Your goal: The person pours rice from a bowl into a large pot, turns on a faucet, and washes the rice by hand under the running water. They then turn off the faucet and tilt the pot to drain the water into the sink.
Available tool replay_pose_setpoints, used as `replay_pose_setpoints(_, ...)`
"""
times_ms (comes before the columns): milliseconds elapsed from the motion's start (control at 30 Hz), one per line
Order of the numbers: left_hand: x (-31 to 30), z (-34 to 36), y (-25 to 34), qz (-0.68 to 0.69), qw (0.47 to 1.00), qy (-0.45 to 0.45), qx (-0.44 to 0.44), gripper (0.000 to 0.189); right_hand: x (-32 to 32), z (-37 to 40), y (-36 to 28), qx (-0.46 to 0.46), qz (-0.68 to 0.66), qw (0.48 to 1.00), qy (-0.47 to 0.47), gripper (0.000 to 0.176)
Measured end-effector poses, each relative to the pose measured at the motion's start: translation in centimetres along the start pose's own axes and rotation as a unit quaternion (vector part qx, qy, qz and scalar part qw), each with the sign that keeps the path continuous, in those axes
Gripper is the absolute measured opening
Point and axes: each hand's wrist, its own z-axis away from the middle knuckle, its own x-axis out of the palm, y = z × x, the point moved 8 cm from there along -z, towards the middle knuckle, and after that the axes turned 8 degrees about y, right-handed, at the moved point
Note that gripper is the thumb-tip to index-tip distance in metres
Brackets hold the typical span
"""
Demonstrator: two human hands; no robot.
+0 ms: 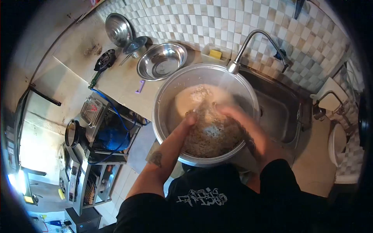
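Observation:
A large metal basin (157, 112) stands in front of me, partly over the edge of the sink. Cloudy, cream-coloured liquid (184, 99) pools on its far side, and a wet, lumpy, grainy tan mass (206, 144) fills the near side. A pale whitish patch (211, 131) shows on the mass. Both hands are inside the basin, close together. My left hand (190, 117) touches the mass, its fingers mostly hidden. Motion smears my right hand (227, 110), just to the right, and its fingers cannot be made out.
A curved faucet (234, 66) hangs over the basin's far rim, beside the metal sink (279, 112). On the counter to the left are a shiny steel bowl (171, 58), a small saucepan (136, 48) and a leaning lid (118, 29). A yellow sponge (215, 54) lies behind the basin.

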Motion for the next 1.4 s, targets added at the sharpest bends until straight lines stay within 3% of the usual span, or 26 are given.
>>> replay_pose_setpoints(67,1.7,-0.4,0.9,-0.052,0.996,0.009,0.072,0.017,-0.2,1.1,-2.4,0.013,-0.249,0.966,0.073,0.028)
replay_pose_setpoints(133,3.7,-0.5,2.4,-0.030,0.987,-0.023,0.157,0.019,0.6,-0.5,-0.8,0.072,-0.294,0.948,0.102,0.033)
replay_pose_setpoints(167,3.9,1.1,4.9,-0.202,0.962,-0.059,0.177,0.021,2.5,-2.6,2.7,0.130,-0.218,0.963,0.094,0.037)
replay_pose_setpoints(233,2.6,4.8,13.4,-0.516,0.822,-0.122,0.209,0.027,2.8,-3.6,5.2,0.200,-0.150,0.961,0.119,0.041)
replay_pose_setpoints(300,1.4,3.1,14.4,-0.488,0.844,-0.053,0.217,0.019,1.5,-4.0,4.8,0.172,-0.100,0.967,0.162,0.039)
replay_pose_setpoints(367,0.4,0.9,14.0,-0.425,0.877,0.017,0.221,0.021,1.9,-6.3,6.3,0.051,0.098,0.983,0.144,0.039)
replay_pose_setpoints(433,-0.7,-4.1,9.5,-0.225,0.952,0.072,0.196,0.031,1.3,-6.4,6.2,0.039,0.222,0.970,0.094,0.040)
replay_pose_setpoints(467,-1.3,-7.7,5.8,-0.037,0.985,0.063,0.157,0.036,-1.1,-5.0,3.9,0.113,0.210,0.968,0.078,0.042)
replay_pose_setpoints(500,-1.9,-12.0,1.1,0.142,0.983,0.037,0.110,0.042,-2.2,-4.1,3.3,0.138,0.222,0.960,0.099,0.040)
replay_pose_setpoints(600,-4.4,-3.6,7.0,0.205,0.977,0.032,-0.048,0.053,-3.9,-1.2,4.2,0.138,0.268,0.935,0.186,0.033)
replay_pose_setpoints(667,-3.6,-2.8,4.8,0.175,0.981,0.018,-0.077,0.054,-2.2,-2.1,8.7,0.144,0.230,0.950,0.154,0.033)
replay_pose_setpoints(733,-2.8,-2.6,2.2,0.147,0.983,0.005,-0.108,0.055,-1.5,-2.2,9.2,0.191,0.140,0.963,0.127,0.038)
replay_pose_setpoints(767,-2.3,-2.4,0.9,0.134,0.983,-0.001,-0.124,0.056,-2.2,-1.1,5.9,0.226,0.086,0.960,0.140,0.041)
replay_pose_setpoints(800,-1.3,-0.1,3.6,0.187,0.970,-0.030,-0.149,0.052,-2.3,-0.5,3.8,0.260,0.031,0.953,0.153,0.045)
replay_pose_setpoints(867,0.6,5.1,9.9,0.284,0.932,-0.082,-0.208,0.044,-1.2,-1.5,1.6,0.220,0.015,0.963,0.155,0.038)
replay_pose_setpoints(933,4.2,0.7,4.8,0.449,0.858,-0.127,-0.216,0.032,-0.2,-2.4,-0.2,0.179,-0.003,0.971,0.157,0.033)
replay_pose_setpoints(967,3.6,-0.9,2.5,0.437,0.876,-0.058,-0.193,0.032,0.2,-2.6,-0.8,0.159,-0.014,0.974,0.157,0.032)
replay_pose_setpoints(1000,2.6,0.0,4.6,0.414,0.895,-0.044,-0.161,0.032,0.6,-2.8,-1.0,0.139,-0.024,0.977,0.158,0.031)
replay_pose_setpoints(1067,0.3,2.6,9.8,0.365,0.926,-0.014,-0.095,0.032,1.6,-5.2,1.2,0.124,-0.252,0.945,0.167,0.028)
replay_pose_setpoints(1133,-0.6,2.9,12.5,0.382,0.924,-0.025,-0.023,0.030,0.7,-6.3,1.2,0.056,-0.240,0.947,0.206,0.027)
replay_pose_setpoints(1167,-0.6,2.1,13.6,0.424,0.904,-0.050,0.017,0.027,-0.6,-6.2,-0.1,-0.003,-0.113,0.965,0.238,0.027)
replay_pose_setpoints(1200,-0.6,1.2,14.4,0.464,0.881,-0.074,0.055,0.024,-0.6,-5.9,-0.6,-0.021,0.056,0.978,0.202,0.026)
replay_pose_setpoints(1267,-1.7,-2.0,11.9,0.348,0.938,-0.010,-0.002,0.026,-0.6,-5.0,-1.6,-0.090,0.401,0.900,0.148,0.026)
replay_pose_setpoints(1333,-3.4,-4.4,9.2,0.205,0.978,-0.012,0.025,0.028,-1.5,-5.2,2.5,0.018,0.320,0.921,0.221,0.024)
replay_pose_setpoints(1367,-4.2,-5.5,8.1,0.122,0.988,-0.047,0.081,0.028,-2.3,-4.5,3.3,0.068,0.279,0.925,0.248,0.024)
replay_pose_setpoints(1400,-4.7,-5.6,7.7,0.059,0.989,-0.076,0.115,0.028,-4.1,-2.2,1.4,0.111,0.242,0.931,0.250,0.025)
